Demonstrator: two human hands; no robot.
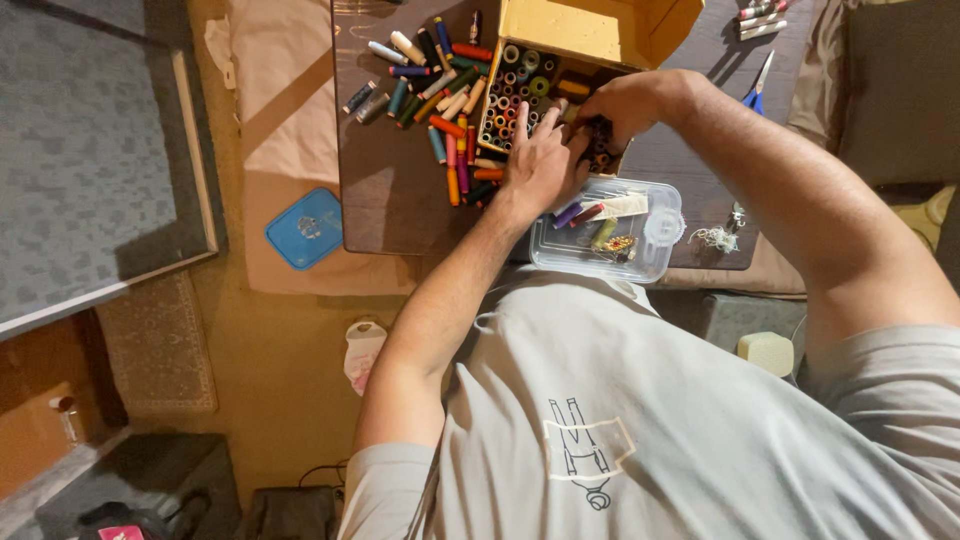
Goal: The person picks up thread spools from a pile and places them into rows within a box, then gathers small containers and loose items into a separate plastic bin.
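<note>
Far left on the floor, a blue lid (305, 228) lies flat beside the dark tabletop (385, 205), well clear of you. On the tabletop, a loose pile of thread spools (440, 105) in mixed colours lies on its side just left of the cardboard box (590, 35). Your left hand (540, 160) rests palm down at the box's near-left corner, fingers spread and pointing into it, wrist straight, forearm running back to your body; it looks flat and open, gripping nothing I can see. Your right hand (620, 105) comes in from the right with the elbow out wide and the wrist bent down, fingertips curled into the rows of upright spools (520, 85) inside the box. Can't tell whether it has pinched one: the fingertips are hidden. Both hands nearly touch over the box. Risks, as I judge them: the left forearm passes close to the loose pile, so a sideways sweep could roll spools off the near edge. The clear plastic container (605, 230) sits at that edge right under your wrists and looks to overhang slightly; a dropped wrist could tip it. Blue-handled scissors (758, 88) lie further right, beyond your right forearm.
</note>
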